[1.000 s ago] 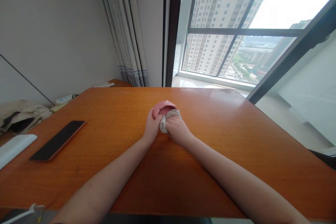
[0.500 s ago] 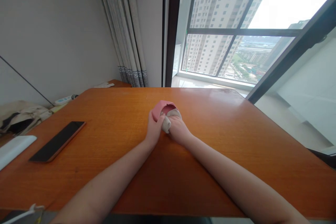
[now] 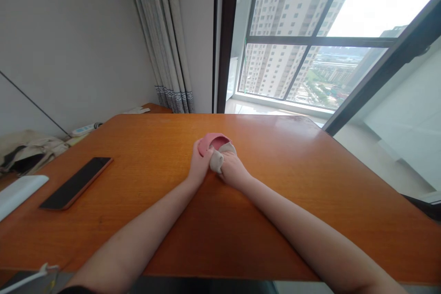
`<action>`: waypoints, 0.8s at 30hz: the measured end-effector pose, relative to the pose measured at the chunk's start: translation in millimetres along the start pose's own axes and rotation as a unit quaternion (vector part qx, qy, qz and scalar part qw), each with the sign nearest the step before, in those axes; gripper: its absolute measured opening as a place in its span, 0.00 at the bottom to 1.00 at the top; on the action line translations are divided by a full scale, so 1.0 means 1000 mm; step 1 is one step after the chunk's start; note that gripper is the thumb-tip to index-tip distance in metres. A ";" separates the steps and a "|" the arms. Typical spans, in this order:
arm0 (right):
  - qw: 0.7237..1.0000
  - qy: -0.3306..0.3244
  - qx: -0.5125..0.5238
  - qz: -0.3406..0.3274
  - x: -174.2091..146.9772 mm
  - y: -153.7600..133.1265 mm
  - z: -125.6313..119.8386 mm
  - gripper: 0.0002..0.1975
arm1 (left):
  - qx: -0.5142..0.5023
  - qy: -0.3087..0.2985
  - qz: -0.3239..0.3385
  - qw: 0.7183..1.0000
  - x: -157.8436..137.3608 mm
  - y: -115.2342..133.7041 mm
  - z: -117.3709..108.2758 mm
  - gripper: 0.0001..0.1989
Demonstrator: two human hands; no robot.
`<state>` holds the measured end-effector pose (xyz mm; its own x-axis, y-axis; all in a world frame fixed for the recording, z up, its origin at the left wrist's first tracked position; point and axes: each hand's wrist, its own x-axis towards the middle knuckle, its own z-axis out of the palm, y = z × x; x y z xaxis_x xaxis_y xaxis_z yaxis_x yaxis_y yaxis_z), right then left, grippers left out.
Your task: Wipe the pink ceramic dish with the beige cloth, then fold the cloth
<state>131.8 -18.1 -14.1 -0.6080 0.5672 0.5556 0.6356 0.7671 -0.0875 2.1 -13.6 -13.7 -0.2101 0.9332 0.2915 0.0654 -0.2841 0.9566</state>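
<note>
A pink hollow object [image 3: 206, 142] with a curved rim is held just above the middle of the wooden table; its exact kind is hard to make out. My left hand [image 3: 200, 161] is closed around its left side, thumb toward the opening. A bunched, pale grey cloth [image 3: 217, 161] lies against the object's near edge and partly inside the opening. My right hand [image 3: 234, 168] grips this cloth at the object's right side, its fingertips hidden by cloth and object. Both hands are close together.
A phone with a dark screen [image 3: 77, 183] lies on the table [image 3: 303, 202] at left, beside a white object [image 3: 20, 195]. Beyond the left edge are a beige cloth bag [image 3: 31, 147] and a power strip [image 3: 84, 129]. A curtain [image 3: 168, 46] and a window stand behind.
Both hands, with the pink object and cloth, have shifted very slightly to the left. The pink object is tilted a little differently. Nothing has been let go.
</note>
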 end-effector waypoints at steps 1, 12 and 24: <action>1.000 -0.012 0.002 -0.012 0.001 0.001 -0.002 0.06 | 0.025 -0.012 0.013 1.000 0.006 0.002 -0.005 0.21; 0.996 -0.040 -0.075 0.008 -0.001 0.000 0.000 0.06 | 0.037 -0.032 0.009 0.999 0.006 0.000 -0.007 0.32; 0.994 -0.029 -0.090 -0.062 0.000 0.001 0.002 0.08 | 0.090 -0.103 0.081 0.987 0.018 0.005 -0.026 0.35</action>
<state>131.2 -16.9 -15.7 -0.7101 0.4918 0.5039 0.6255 0.7692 0.1308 -26.5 -4.2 -3.4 0.0198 0.9088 0.4167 0.2585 -0.4073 0.8759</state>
